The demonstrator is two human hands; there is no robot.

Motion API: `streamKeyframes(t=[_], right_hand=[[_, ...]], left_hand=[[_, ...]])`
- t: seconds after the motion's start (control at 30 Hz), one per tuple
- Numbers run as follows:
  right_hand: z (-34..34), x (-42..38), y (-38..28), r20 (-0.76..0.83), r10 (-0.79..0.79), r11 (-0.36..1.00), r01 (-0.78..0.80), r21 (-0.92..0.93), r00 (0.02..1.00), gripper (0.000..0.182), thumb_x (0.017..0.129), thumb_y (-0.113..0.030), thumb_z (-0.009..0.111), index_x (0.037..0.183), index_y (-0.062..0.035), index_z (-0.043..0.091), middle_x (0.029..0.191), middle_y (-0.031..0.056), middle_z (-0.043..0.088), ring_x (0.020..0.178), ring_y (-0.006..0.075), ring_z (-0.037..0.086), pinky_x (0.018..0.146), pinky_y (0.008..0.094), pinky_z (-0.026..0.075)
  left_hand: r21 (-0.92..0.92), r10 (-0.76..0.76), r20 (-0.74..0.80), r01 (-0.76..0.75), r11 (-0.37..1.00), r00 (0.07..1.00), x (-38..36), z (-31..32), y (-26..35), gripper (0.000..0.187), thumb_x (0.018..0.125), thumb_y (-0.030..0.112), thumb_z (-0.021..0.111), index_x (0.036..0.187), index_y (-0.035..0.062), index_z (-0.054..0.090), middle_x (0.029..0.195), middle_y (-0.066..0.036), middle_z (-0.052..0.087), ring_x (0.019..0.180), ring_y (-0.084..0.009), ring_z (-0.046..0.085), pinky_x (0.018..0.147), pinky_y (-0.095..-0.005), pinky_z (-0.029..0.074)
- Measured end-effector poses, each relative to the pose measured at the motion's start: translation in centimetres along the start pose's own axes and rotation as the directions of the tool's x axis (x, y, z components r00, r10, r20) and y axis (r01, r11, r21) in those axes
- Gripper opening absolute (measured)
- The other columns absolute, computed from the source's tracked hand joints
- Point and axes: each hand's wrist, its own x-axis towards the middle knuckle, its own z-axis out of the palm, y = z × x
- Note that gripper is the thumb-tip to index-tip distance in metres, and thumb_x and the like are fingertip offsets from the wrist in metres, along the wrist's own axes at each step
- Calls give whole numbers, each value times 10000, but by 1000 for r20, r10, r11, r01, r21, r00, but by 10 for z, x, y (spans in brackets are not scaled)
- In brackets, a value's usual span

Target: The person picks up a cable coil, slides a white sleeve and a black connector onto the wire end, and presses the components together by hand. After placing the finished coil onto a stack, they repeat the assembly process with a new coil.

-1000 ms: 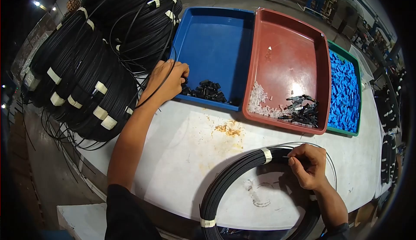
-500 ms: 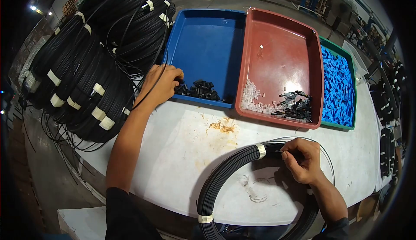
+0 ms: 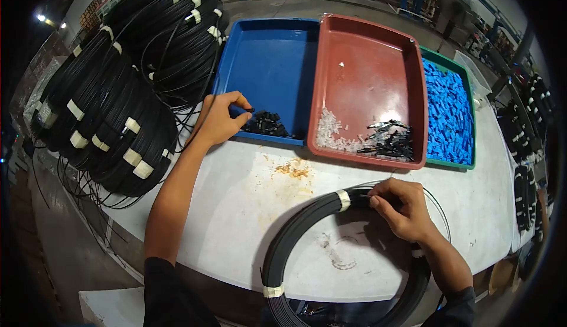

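Note:
My left hand (image 3: 221,119) is at the near left corner of the blue tray (image 3: 269,43). Thumb and forefinger pinch a small black plastic piece (image 3: 251,111), mostly covered by the fingertips. Beside them in the tray lies a pile of similar black pieces (image 3: 270,125). Over the far side of a coil of black cable (image 3: 277,256), my right hand (image 3: 401,206) is closed, gripping a thin cable end (image 3: 365,196) between thumb and forefinger. White tape bands (image 3: 343,200) wrap the coil, which overhangs the table's front edge.
Stacked black cable coils (image 3: 106,114) stand at the left, with loose strands hanging down. A red tray (image 3: 372,49) holds clear pieces (image 3: 328,131) and black connectors (image 3: 390,141). Right of it, a green tray (image 3: 471,144) carries blue pieces (image 3: 446,108). Brownish crumbs (image 3: 293,169) lie on the white table (image 3: 236,209).
The thumb and forefinger of my left hand have come up off the pile, showing a black piece between them. My right hand keeps its pinch. The whole view has shifted slightly.

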Motion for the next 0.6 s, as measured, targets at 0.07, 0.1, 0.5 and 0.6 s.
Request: streamKeyframes(t=[0.07, 0.1, 0.5, 0.6], right_hand=[[-7, 1, -4, 69, 101, 989, -108, 99, 992, 89, 912, -64, 677, 940, 20, 690, 709, 92, 665, 636, 164, 639, 612, 287, 492], [-13, 0, -6, 85, 115, 987, -124, 104, 990, 88, 904, -58, 676, 950, 15, 692, 753, 106, 687, 655, 180, 638, 621, 304, 492], [-23, -33, 9, -341, 154, 971, -77, 227, 927, 66, 901, -57, 665, 908, 9, 662, 815, 73, 621, 700, 136, 560, 639, 287, 451], [-25, -37, 18, -349, 46, 991, 1, 133, 936, 50, 891, -50, 677, 902, -1, 673, 836, 87, 645, 671, 163, 559, 616, 299, 448]], left_hand=[[-241, -40, 40, 48, 969, 998, -4, 12, 15, 137, 812, 32, 782, 934, 20, 722, 890, -67, 724, 834, -158, 673, 801, -331, 531], [-410, 31, 40, -12, 912, 999, -6, 24, 21, 151, 806, 49, 792, 935, 21, 720, 879, -74, 737, 802, -142, 680, 781, -302, 537], [-731, 311, 98, -144, 667, 945, -53, 70, 188, 189, 882, 65, 775, 1041, -34, 746, 986, -99, 760, 931, -143, 704, 864, -292, 540], [-701, 337, -63, -282, 655, 940, -60, 81, 206, 165, 855, 71, 789, 993, -19, 774, 878, -110, 774, 765, -149, 700, 758, -294, 556]])
